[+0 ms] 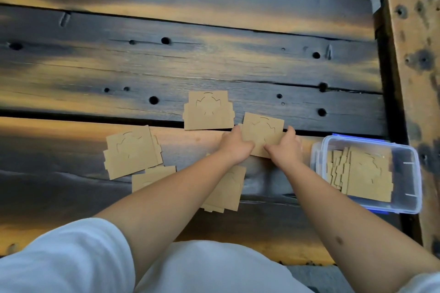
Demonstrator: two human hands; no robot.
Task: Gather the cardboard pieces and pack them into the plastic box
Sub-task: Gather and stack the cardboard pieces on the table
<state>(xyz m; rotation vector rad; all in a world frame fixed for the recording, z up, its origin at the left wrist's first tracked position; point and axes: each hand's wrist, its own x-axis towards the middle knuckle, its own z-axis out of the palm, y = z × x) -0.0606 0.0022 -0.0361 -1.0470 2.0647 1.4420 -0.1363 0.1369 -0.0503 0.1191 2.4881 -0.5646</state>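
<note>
Both hands are on it now: the left hand (234, 144) and right hand (287, 146) pinch a small cardboard stack (263, 132) by its side edges, fingers curled round them. The plastic box (409, 169) sits just to the right of the stack, nearer the right hand, already partly filled. Both forearms reach forward, converging on the stack.
</note>
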